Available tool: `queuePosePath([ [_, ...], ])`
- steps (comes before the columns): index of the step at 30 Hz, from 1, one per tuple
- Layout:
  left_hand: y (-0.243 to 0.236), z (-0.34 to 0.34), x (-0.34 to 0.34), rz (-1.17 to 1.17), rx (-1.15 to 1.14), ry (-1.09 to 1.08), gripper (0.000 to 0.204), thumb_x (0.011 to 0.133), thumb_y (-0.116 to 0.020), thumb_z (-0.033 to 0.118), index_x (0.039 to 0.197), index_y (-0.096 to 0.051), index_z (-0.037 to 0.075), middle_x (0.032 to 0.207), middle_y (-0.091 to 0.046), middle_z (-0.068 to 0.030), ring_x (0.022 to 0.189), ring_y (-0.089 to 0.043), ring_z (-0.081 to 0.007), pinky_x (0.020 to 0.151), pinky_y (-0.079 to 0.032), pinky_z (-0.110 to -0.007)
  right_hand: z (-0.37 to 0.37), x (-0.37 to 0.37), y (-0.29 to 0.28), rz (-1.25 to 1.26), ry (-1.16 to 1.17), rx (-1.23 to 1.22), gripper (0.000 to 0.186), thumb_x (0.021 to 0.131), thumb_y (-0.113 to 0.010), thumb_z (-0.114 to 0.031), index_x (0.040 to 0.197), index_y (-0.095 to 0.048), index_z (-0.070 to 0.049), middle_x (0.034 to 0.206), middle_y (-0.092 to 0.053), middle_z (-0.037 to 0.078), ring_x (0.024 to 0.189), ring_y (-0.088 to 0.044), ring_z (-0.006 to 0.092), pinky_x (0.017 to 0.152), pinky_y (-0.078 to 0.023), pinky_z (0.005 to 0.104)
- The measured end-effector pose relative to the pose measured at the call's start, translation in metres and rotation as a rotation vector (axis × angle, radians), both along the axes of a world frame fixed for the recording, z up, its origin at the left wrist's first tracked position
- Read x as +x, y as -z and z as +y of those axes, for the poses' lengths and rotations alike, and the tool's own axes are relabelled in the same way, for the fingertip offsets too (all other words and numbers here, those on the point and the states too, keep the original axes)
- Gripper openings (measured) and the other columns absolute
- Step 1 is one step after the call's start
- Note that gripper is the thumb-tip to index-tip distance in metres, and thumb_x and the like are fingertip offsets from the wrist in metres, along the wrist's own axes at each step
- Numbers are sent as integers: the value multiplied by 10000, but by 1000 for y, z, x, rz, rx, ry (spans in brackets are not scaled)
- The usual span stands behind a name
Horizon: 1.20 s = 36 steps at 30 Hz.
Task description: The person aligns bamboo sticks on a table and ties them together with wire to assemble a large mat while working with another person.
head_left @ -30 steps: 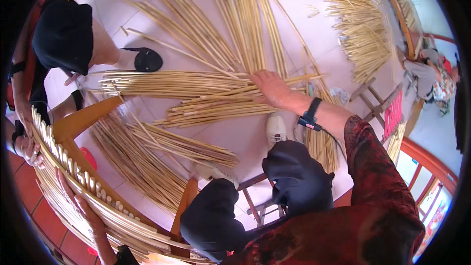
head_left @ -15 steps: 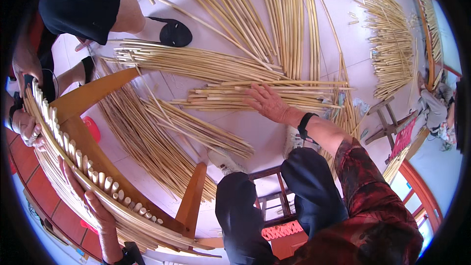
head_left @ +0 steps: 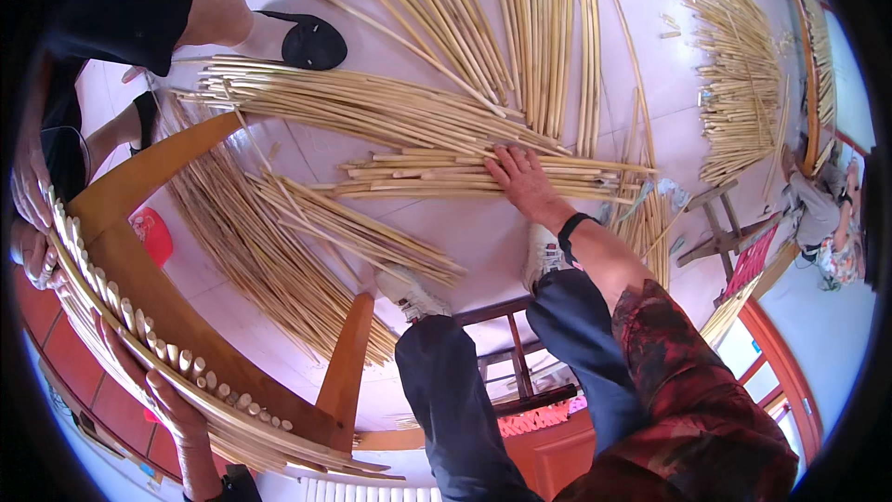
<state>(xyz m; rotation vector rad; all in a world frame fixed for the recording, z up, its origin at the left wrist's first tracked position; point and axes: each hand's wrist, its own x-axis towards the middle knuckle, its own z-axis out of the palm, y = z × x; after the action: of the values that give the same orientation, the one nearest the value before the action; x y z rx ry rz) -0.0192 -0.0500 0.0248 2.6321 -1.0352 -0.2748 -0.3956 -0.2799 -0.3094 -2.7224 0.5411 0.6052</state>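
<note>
My right hand (head_left: 531, 188) lies with fingers apart over a pile of pale wooden sticks (head_left: 409, 177) on the floor, fingertips touching the upper sticks. Whether it grips any cannot be told. At lower left, my left hand (head_left: 181, 409) rests with stretched fingers along the curved edge of a row of sticks (head_left: 139, 321) on a brown wooden frame (head_left: 186, 316) with upright legs. The cut stick ends stick up along that edge. A co-worker's hands (head_left: 35, 256) are on the far end of the same row.
A bundle of long sticks (head_left: 353, 98) lies beyond, near the co-worker's black shoe (head_left: 314, 42). Thinner brown stalks (head_left: 260, 251) lie beside the frame. Another stick heap (head_left: 739, 84) and a small wooden stool (head_left: 729, 232) are at right. A red object (head_left: 151, 237) sits behind the frame.
My right hand has turned so its fingers point more away from me, and its fingers have drawn in over the sticks. The view has shifted slightly; my left hand stays at the row's edge.
</note>
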Motion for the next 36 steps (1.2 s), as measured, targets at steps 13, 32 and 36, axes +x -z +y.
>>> queuePosePath([
  [13, -2, -2, 1, -209, 115, 190, 678, 848, -258, 525, 1301, -298, 24, 1357, -259, -191, 1274, -206, -320, 1036, -97, -449, -13, 20, -89, 55, -33, 229, 479, 760, -487, -109, 1232, -406, -93, 1244, -385, 140, 1125, -394, 316, 877, -367, 447],
  [32, -26, -5, -10, -75, 97, 105, 595, 806, -479, 412, 1290, -329, 99, 1367, -266, -103, 1286, -205, -232, 1053, -64, -471, 3, 294, -382, -815, -794, 424, 351, 735, -510, -67, 1083, -496, -26, 1098, -494, 123, 1076, -454, 259, 902, -381, 351],
  [36, -37, 12, -50, -66, 93, -80, 467, 823, -477, 332, 1215, -418, 84, 1346, -309, -92, 1283, -221, -219, 1042, -76, -497, 13, 313, -387, -745, -896, 423, 353, 725, -483, -40, 1077, -507, -35, 1117, -493, 125, 1085, -459, 259, 913, -377, 352],
])
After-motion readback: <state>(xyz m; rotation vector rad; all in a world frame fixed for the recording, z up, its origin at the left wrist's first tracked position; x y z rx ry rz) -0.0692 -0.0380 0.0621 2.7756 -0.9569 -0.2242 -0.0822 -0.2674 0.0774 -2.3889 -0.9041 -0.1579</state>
